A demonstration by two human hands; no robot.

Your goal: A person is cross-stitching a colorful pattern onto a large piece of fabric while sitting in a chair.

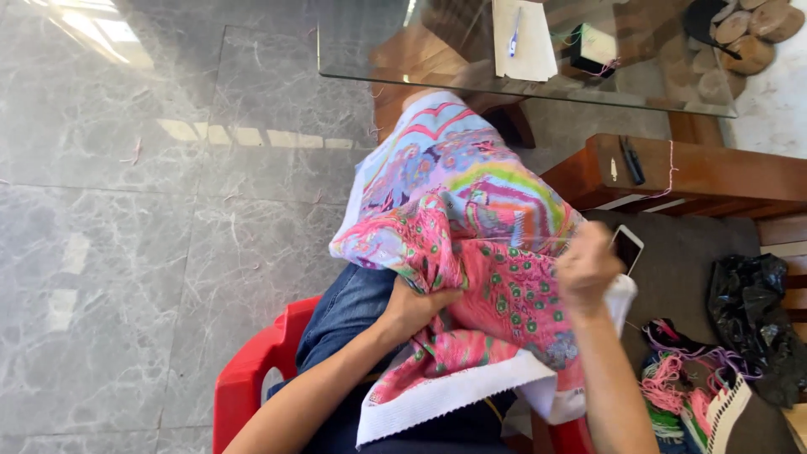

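Cloth (471,252): a large embroidered piece in pink, lilac and green, draped over the lap, its white edge hanging toward the red chair (248,378).
Left hand (416,307): closed on a bunched fold at the cloth's lower left.
Right hand (586,267): blurred, fingers drawn together above the cloth's right side; whether anything is pinched cannot be told.
Phone (627,248): just right of the cloth, partly hidden by the right hand.
Yarn (681,387): pink and green skeins, lower right of the cloth.
Glass table (378,50): beyond the cloth's far end.
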